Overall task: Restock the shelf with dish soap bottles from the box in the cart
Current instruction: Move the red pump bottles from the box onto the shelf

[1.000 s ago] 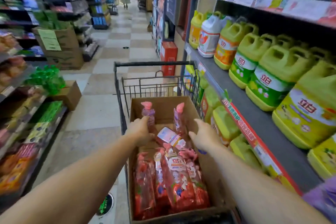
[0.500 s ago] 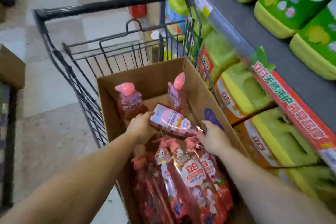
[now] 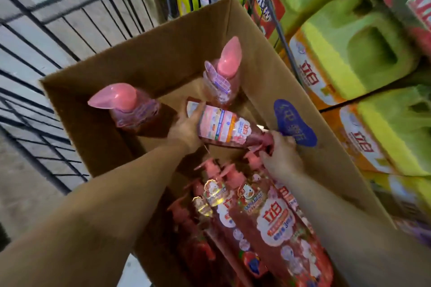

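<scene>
An open cardboard box (image 3: pixel 245 37) sits in the wire cart (image 3: pixel 58 37). A red dish soap bottle (image 3: pixel 224 127) lies on its side across the box's middle. My left hand (image 3: pixel 185 129) grips its base end. My right hand (image 3: pixel 279 155) grips its pump end near the box's right wall. Two pink-capped bottles stand upright at the far end, one on the left (image 3: pixel 126 105) and one on the right (image 3: pixel 224 72). Several red pump bottles (image 3: pixel 256 216) lie packed in the near half, under my forearms.
Green and yellow detergent jugs (image 3: pixel 349 49) fill the lower shelves close to the cart's right side. A red price strip (image 3: pixel 419 11) edges the shelf above them. A blue sticker (image 3: pixel 295 123) marks the box's inner right wall. Tiled floor shows through the cart's left wires.
The view has dropped and closed in on the box. Both hands went from reaching into the box to gripping the lying bottle at its two ends.
</scene>
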`<state>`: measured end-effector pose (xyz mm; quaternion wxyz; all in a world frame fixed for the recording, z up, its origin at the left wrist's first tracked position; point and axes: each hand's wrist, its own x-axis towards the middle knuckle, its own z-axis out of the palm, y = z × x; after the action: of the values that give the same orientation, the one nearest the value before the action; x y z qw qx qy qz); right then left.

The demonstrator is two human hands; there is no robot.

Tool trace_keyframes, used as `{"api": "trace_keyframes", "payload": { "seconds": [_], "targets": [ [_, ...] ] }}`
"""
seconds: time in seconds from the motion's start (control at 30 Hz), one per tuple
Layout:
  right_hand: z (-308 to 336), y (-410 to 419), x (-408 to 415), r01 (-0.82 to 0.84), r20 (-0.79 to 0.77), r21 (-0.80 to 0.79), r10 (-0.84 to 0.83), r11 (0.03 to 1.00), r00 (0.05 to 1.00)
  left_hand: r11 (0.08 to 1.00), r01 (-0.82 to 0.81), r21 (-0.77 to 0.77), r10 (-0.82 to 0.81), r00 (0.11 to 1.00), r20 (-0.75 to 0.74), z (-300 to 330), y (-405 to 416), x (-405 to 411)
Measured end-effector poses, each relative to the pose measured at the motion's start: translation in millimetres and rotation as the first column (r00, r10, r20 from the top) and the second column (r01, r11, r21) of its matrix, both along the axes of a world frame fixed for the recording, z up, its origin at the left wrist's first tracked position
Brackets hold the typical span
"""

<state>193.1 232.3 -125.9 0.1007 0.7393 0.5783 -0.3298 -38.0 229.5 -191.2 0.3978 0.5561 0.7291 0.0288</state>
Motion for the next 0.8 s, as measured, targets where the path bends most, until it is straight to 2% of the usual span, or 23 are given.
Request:
{"api": "trace_keyframes", "payload": {
  "seconds": [0.1, 0.27, 0.47, 0.53, 0.67, 0.73, 0.8],
  "targets": [
    [-5, -1, -8, 0.128, -0.065, 0.056, -0.125, 0.99, 0.99, 0.998, 0.039, 0.048, -0.036, 0.998, -0.056, -12, -3, 1],
    [5, 2, -16, 0.254, -0.107, 0.042, -0.248, 0.966, 0.963, 0.995, 0.017, 0.101, -0.002, 0.989, -0.147, -19, -3, 5],
    [20, 8, -75, 0.18, -0.401, 0.149, -0.107, 0.972, 0.91, 0.997, 0.038, 0.073, -0.03, 0.993, -0.111, -11, 0, -2],
    [25, 17, -90, 0.195, -0.443, 0.181, -0.098, 0.964, 0.891, 0.996, 0.077, 0.053, -0.072, 0.993, -0.096, -6, 3, -8],
    [16, 18, -62, 0.182, -0.306, 0.252, -0.1, 0.95, 0.947, 0.985, 0.161, -0.059, -0.164, 0.985, -0.049, 2, 23, -21],
    [12, 13, -46, 0.2, -0.247, 0.249, -0.137, 0.947, 0.959, 0.953, 0.238, -0.188, -0.241, 0.971, 0.01, 11, 40, -26],
    [9, 9, -40, 0.229, -0.24, 0.229, -0.173, 0.946, 0.955, 0.899, 0.269, -0.346, -0.248, 0.963, 0.104, 20, 55, -30]
  ]
}}
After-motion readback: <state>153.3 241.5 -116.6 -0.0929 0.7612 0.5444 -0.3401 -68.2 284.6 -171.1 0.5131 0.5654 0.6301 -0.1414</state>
